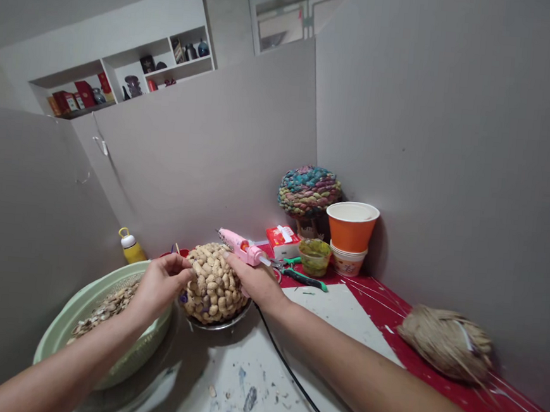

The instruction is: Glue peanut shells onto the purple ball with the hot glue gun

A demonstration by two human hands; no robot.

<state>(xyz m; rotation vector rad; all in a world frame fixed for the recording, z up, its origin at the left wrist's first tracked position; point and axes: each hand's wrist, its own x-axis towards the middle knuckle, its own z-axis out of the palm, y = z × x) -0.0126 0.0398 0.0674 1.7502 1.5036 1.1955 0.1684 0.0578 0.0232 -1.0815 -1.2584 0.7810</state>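
Observation:
A rounded form covered in peanut shells rests in a shallow metal dish at the middle of the table. My right hand is wrapped round a pink glue gun at the form's right side, and the gun's nozzle points up and left above the shells. At the left side, my left hand has its thumb and fingers pinched together by the shells; anything between them is too small to make out. A green basin with shell pieces stands below my left forearm.
Behind are a yellow bottle, a colourful woven tree, a tissue pack, a green tub, orange cups and green-handled pliers. A twine bundle lies right. The black cord crosses the grey board.

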